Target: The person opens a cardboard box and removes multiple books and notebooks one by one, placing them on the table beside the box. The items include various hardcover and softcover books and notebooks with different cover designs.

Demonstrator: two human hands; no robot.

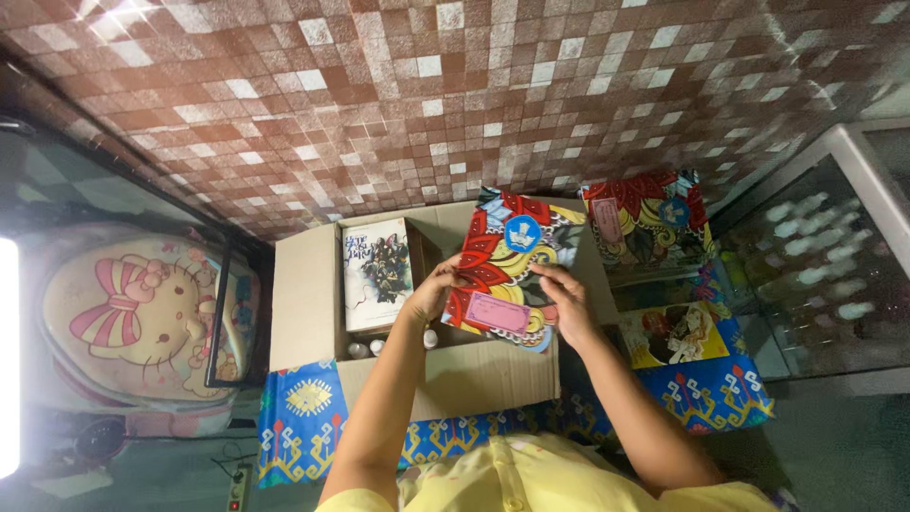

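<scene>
Both hands are gripping one patterned book [507, 265] over the open cardboard box [303, 294]: left hand [433, 292] at its nine o'clock edge, right hand [566, 301] at five o'clock. One illustrated book [376, 273] is already lying inside; two more books [649, 223] are waiting at three o'clock.

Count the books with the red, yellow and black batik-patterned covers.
2: one batik-covered book held over the cardboard box by both hands, another lying right of the box. More may be hidden.
</scene>
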